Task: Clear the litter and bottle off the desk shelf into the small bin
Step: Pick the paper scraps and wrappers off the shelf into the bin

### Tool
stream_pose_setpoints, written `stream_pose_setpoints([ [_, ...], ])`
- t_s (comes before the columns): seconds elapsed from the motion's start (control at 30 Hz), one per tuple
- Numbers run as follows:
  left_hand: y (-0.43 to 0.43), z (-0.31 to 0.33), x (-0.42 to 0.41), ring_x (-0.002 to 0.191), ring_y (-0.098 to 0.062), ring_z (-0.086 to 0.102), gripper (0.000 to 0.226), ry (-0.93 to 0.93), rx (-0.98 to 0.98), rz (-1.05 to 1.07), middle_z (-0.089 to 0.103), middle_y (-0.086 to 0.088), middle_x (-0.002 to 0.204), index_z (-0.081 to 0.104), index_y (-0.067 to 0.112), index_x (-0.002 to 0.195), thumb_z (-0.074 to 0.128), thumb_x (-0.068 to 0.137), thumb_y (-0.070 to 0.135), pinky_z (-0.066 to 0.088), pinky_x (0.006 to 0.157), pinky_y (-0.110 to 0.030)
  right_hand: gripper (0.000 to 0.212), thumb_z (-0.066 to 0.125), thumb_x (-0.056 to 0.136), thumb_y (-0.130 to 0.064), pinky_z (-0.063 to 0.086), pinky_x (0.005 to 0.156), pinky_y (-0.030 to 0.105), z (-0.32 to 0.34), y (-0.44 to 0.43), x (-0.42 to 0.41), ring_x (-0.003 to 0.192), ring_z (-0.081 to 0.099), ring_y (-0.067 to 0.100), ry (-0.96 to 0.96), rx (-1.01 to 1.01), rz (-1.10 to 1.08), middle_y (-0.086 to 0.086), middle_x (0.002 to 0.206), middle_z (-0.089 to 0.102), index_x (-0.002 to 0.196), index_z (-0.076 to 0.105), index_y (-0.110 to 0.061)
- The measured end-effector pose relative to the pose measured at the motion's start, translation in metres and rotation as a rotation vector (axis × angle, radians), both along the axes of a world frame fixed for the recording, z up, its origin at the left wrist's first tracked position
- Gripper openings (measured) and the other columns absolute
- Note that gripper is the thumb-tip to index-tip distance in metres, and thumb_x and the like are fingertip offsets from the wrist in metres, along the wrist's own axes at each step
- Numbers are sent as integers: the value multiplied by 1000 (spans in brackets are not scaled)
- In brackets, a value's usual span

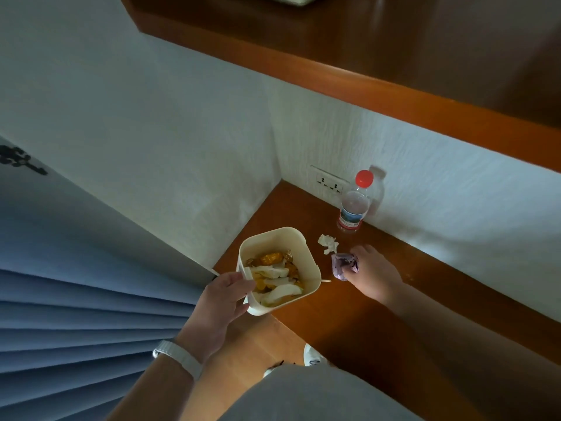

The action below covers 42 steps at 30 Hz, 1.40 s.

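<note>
Fingers [362, 253] of right hand [375, 276] pinch purple wrapper [343, 265]; left hand [218, 302] grips part-filled small bin [274, 233]. Tissue scrap [328, 243], bottle [353, 205] beyond fingers remain.

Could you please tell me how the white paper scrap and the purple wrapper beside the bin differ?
The paper scrap is white; the wrapper is purple. The scrap lies loose on the shelf, whereas the right hand pinches the wrapper. Both are crumpled and outside the bin.
</note>
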<state>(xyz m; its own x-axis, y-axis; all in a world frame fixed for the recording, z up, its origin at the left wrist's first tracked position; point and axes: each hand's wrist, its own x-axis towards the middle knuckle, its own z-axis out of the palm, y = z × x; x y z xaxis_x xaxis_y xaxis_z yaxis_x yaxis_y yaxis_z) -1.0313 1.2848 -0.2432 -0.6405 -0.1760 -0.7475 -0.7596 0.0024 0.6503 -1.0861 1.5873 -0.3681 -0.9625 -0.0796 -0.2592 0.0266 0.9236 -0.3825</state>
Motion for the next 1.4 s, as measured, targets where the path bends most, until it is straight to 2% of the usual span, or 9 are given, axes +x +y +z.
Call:
stream_pose_setpoints([
  [0.17, 5, 2, -1, 117, -26, 68, 19, 8, -38, -5, 75, -10, 118, 68, 12, 117, 63, 99, 18, 55, 102, -42, 49, 65, 85, -47, 55, 79, 26, -26, -2, 2, 90, 62, 14, 19, 5, 43, 1, 112, 60, 125, 56, -19],
  [0.4, 14, 9, 2, 115, -25, 67, 15, 25, -87, 27, 75, -11, 114, 70, 11, 112, 66, 98, 16, 53, 107, -46, 35, 64, 89, -33, 50, 74, 22, -34, 0, 3, 88, 61, 12, 82, 27, 97, 1, 108, 63, 120, 59, -17],
  [0.5, 22, 11, 6, 113, -22, 67, 16, 23, -103, 17, 73, -9, 115, 69, 12, 113, 64, 99, 17, 53, 105, -44, 18, 58, 94, -26, 43, 67, 21, -35, 3, 3, 80, 61, 12, 79, -5, 121, -1, 95, 65, 105, 65, -14],
  [0.63, 31, 11, 9, 114, -24, 67, 13, 18, -113, 26, 73, -9, 115, 69, 13, 111, 65, 99, 17, 55, 102, -42, 11, 58, 93, -17, 53, 68, 26, -47, 8, 2, 77, 68, 17, 42, -66, 145, 0, 85, 68, 87, 67, -19],
  [0.8, 37, 12, 16, 108, -21, 68, 8, 19, -79, 77, 73, -7, 109, 68, 14, 105, 65, 99, 15, 55, 99, -40, 13, 57, 91, -11, 45, 64, 23, -37, 8, 12, 75, 66, 19, 70, -98, 107, 4, 82, 67, 86, 68, -8],
  [0.97, 34, 9, 21, 102, -17, 71, 11, 13, -42, 78, 76, -6, 106, 69, 10, 109, 63, 100, 15, 56, 81, -29, 4, 60, 90, -20, 38, 59, 17, 11, 4, 13, 75, 54, 7, 93, -176, 31, -7, 85, 57, 92, 63, -20],
  [1.03, 33, 6, 21, 103, -18, 72, 13, 16, -28, 78, 77, -7, 108, 69, 10, 110, 63, 100, 16, 56, 84, -30, 5, 63, 88, -20, 38, 59, 17, 35, 2, 9, 72, 52, 3, 151, -259, 40, -12, 84, 56, 93, 63, -21],
  [1.2, 36, -1, 22, 111, -23, 72, 17, 23, 38, 65, 78, -9, 113, 69, 9, 114, 65, 99, 16, 55, 103, -41, 5, 67, 86, -18, 55, 60, 35, 90, -6, -1, 68, 60, 9, 173, -434, 261, -9, 82, 64, 88, 64, -16],
  [1.4, 40, -4, 24, 99, -18, 76, 16, 49, 60, 8, 82, -5, 101, 70, 9, 112, 65, 99, 16, 59, 89, -32, 4, 61, 86, -20, 49, 59, 38, 128, -33, -9, 66, 58, 14, 12, -327, 575, -2, 81, 66, 84, 62, -16],
])
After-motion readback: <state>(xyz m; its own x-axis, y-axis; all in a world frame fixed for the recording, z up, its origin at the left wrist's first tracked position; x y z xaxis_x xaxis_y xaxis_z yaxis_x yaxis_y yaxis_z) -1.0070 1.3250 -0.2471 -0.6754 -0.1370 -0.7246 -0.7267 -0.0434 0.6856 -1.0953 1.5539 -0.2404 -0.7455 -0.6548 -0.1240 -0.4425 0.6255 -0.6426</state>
